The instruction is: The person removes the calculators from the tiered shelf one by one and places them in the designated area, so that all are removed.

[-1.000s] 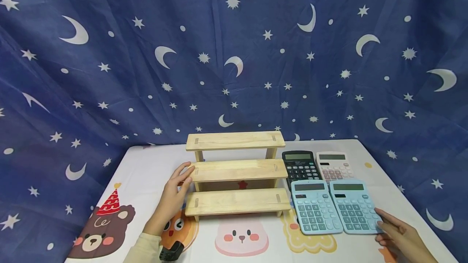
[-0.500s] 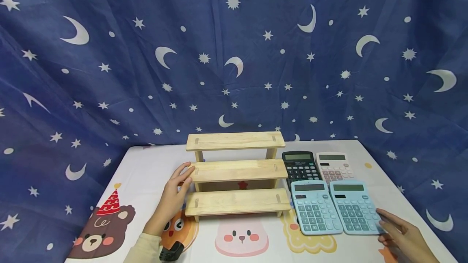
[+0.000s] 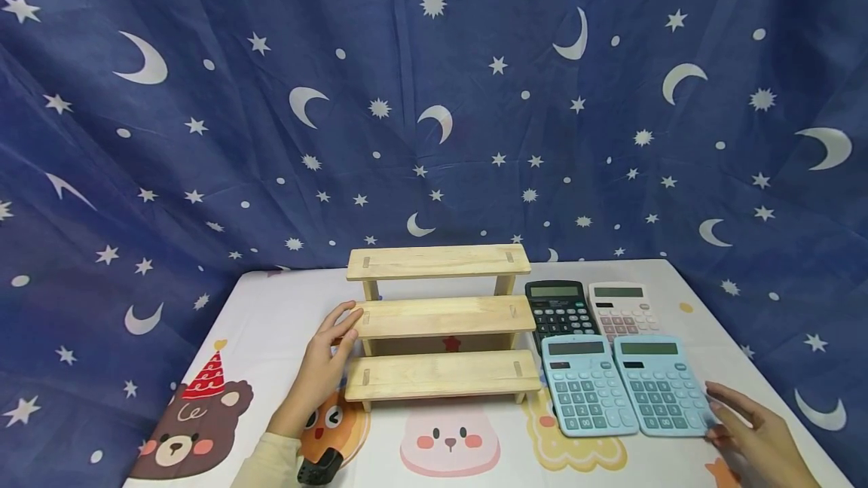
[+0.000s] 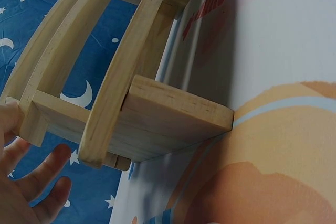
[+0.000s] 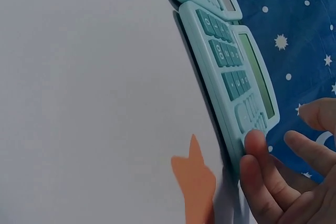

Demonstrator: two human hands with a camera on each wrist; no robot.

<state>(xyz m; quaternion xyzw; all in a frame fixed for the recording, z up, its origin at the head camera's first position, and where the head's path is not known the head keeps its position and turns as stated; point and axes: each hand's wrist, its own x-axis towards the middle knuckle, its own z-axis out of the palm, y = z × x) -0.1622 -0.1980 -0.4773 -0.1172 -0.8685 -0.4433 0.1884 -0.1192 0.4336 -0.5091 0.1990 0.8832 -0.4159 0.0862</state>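
Observation:
A three-tier wooden step shelf (image 3: 441, 375) stands in the middle of the table. My left hand (image 3: 324, 364) rests its fingertips on the left end of the middle tier; in the left wrist view the other fingers (image 4: 50, 166) spread loosely beside the shelf. To the right of the shelf lie two light-blue calculators, the left one (image 3: 575, 347) and the right one (image 3: 652, 348), side by side and face up. My right hand (image 3: 759, 428) is at the right edge of the right calculator, fingertips (image 5: 255, 142) against its side, fingers relaxed and holding nothing.
Behind the blue calculators lie a black calculator (image 3: 554, 291) and a white-pink one (image 3: 618, 292), partly covered by them in the head view. A blue star-and-moon curtain (image 3: 434, 96) hangs behind the white cartoon-print tablecloth (image 3: 285, 307).
My right hand has shifted slightly to the right along the edge of the right calculator, its fingers straightening a little. The left hand, shelf and calculators stay in place.

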